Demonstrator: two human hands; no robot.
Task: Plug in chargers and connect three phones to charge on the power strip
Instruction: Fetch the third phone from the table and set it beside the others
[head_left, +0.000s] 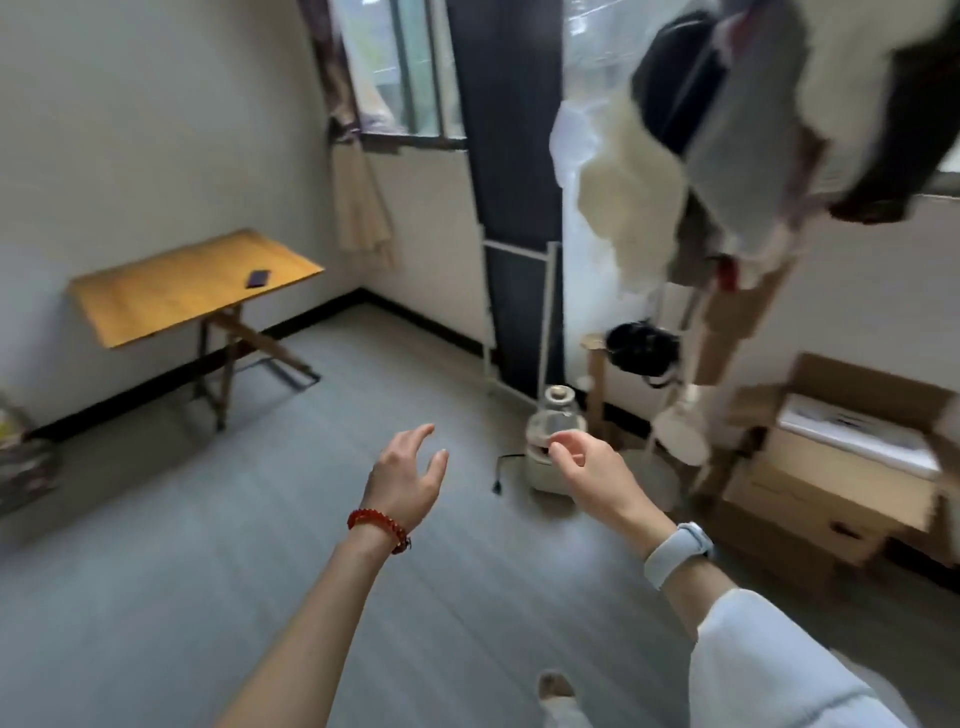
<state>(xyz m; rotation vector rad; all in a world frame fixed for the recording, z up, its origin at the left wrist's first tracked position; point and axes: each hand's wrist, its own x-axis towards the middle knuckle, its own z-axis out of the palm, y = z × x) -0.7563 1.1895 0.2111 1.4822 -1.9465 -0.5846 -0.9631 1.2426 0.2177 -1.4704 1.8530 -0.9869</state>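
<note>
phone (258, 278) | lies on wooden table (156, 296) | grey floor (208, 571)

At the left of the frame a wooden folding table (171, 291) stands against the wall, one dark phone (258, 278) lying flat near its right edge. The grey floor (311, 519) carries cardboard boxes (831, 467) at right.

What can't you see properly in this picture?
- Head view: no power strip or chargers in view; only one phone shows, too small for detail.
- Hanging clothes: blurred by motion.
- Appliance on the floor: partly behind the right hand.
- Cardboard boxes: cut off by the right edge.
</note>
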